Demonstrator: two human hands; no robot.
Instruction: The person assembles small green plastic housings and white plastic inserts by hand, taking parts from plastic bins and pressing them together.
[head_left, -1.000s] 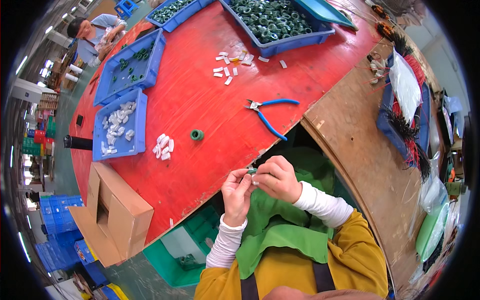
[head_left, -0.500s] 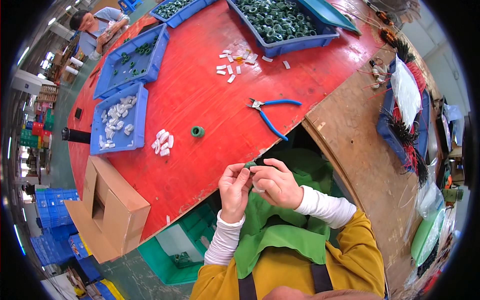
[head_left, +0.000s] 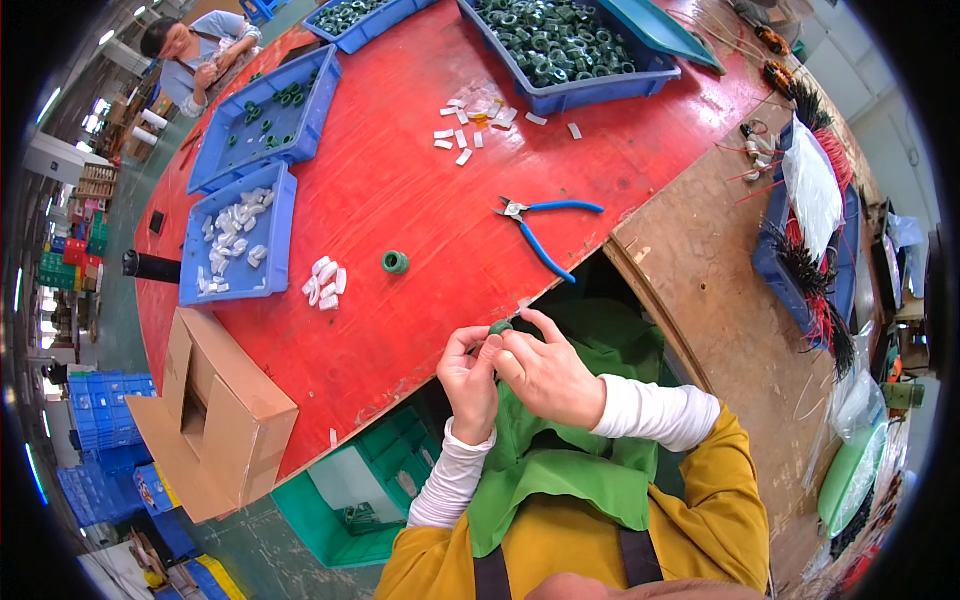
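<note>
Just off the near edge of the red table, my left hand [head_left: 468, 388] pinches a small dark green ring [head_left: 500, 327] between thumb and fingertips. Against it presses my right hand [head_left: 556, 380], its thumb and fingers drawn together; anything within them is hidden. Another green ring [head_left: 395, 262] lies on the table beyond my hands. To its left sits a small pile of white plastic pieces [head_left: 325, 284]. Blue-handled side cutters [head_left: 566, 207] rest on the red surface ahead and to the right, jaws apart.
Blue trays hold white pieces [head_left: 272, 282], a few green rings [head_left: 205, 181] and many green rings [head_left: 600, 92]. Loose white pieces [head_left: 463, 157] lie farther back. An opened cardboard box [head_left: 255, 440] stands left, above a green crate [head_left: 310, 530]. Wires fill a right-hand bin [head_left: 775, 265].
My right hand has turned and closed in over the green ring, its fingers curling more. The left hand keeps its pinch, almost in place.
</note>
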